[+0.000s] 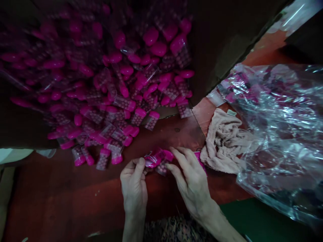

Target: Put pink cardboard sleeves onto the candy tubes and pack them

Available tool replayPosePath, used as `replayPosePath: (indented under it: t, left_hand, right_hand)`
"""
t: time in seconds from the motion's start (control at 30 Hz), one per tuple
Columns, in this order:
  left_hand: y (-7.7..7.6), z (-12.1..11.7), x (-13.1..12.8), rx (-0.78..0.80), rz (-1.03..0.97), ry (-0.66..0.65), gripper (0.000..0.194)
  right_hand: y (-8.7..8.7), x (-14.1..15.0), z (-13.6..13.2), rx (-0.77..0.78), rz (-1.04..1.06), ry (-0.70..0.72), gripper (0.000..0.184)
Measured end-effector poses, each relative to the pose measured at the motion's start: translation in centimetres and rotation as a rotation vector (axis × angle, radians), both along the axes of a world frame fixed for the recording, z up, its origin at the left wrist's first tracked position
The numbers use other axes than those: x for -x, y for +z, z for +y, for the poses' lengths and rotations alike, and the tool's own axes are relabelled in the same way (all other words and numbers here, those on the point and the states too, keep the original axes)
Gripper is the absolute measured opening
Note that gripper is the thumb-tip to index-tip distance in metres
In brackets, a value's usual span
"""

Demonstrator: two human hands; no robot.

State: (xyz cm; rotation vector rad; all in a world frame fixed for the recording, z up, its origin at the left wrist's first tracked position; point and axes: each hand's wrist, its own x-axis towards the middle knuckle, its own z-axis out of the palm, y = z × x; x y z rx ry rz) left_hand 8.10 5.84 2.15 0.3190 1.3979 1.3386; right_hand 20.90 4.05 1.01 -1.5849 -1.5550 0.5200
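In front of me my left hand pinches a shiny pink printed wrapper between thumb and fingers. Right beside the wrapper is a small clear container of round beads or candies with a bright pink cap. My right hand has its thumb and fingers closed around this container from the right. The wrapper partly covers it, and how far the two overlap I cannot make out. Under the right hand's outer side shows the edge of a pink printed piece.
A large heap of similar pink-capped containers spills from a dark box onto the reddish table. To the right lie a crumpled pale cloth and a big clear plastic bag with pink pieces inside. A green surface is at lower right.
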Motion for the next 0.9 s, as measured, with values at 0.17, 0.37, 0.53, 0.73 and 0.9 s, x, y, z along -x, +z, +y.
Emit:
replayPosePath:
  t: [0.17, 0.37, 0.53, 0.73, 0.9]
  left_hand:
    - [0.0, -0.6, 0.0, -0.058, 0.040, -0.061, 0.017]
    - [0.2, -0.7, 0.4, -0.071, 0.011, -0.139, 0.017]
    - [0.7, -0.7, 0.6, -0.025, -0.023, -0.195, 0.018]
    - [1.0, -0.6, 1.0, 0.124, -0.141, -0.180, 0.012]
    - [1.2, -0.9, 1.1, 0.119, -0.206, -0.225, 0.019]
  right_hand:
    - [1.7, -0.2, 0.4, 0.158, 0.323, 0.042, 0.018]
    - [1.6, -0.5, 0.5, 0.311, 0.734, -0.041, 0.013]
    - [1.4, -0.8, 0.4, 0.424, 0.951, 0.030, 0.016]
    - [1.7, -1.2, 0.2, 0.261, 0.929, 0.224, 0.019]
    - [1.6, -1.1, 0.0, 0.200, 0.863, 0.218, 0.010]
